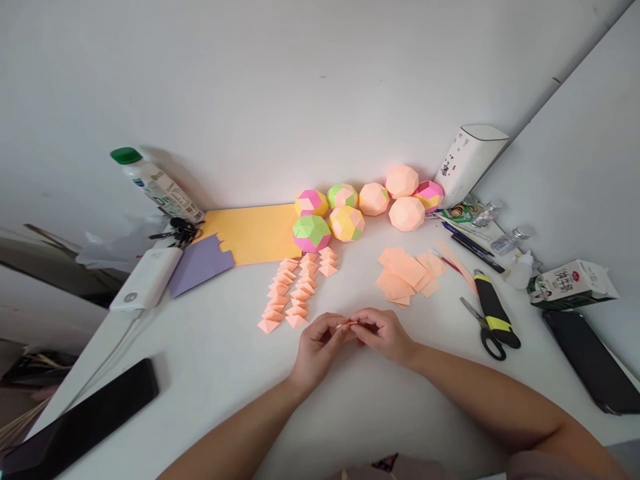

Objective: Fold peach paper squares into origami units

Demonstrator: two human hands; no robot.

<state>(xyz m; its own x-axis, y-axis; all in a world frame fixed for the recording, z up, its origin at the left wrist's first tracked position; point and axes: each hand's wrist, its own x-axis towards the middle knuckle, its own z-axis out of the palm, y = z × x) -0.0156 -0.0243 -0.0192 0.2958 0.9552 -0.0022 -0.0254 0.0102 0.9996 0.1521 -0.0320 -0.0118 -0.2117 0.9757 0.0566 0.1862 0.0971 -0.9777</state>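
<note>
My left hand [320, 348] and my right hand [384, 333] meet at the middle of the white table [210, 373], fingers pinched together on a small peach paper piece [350, 324] held between them. Just beyond my hands lie rows of folded peach paper units [296, 285]. A loose pile of flat peach paper squares [407, 275] sits to the right of those. Further back, several paper polyhedron balls [350, 208], some peach and some multicoloured, stand against the wall.
Scissors [493, 319] lie right of the squares, with pens, small bottles and a milk carton [573, 284] beyond. Dark phones lie at far right [593, 360] and near left [85, 417]. Orange sheet [253, 233], purple paper, white power bank [146, 279], keys and a bottle sit at left.
</note>
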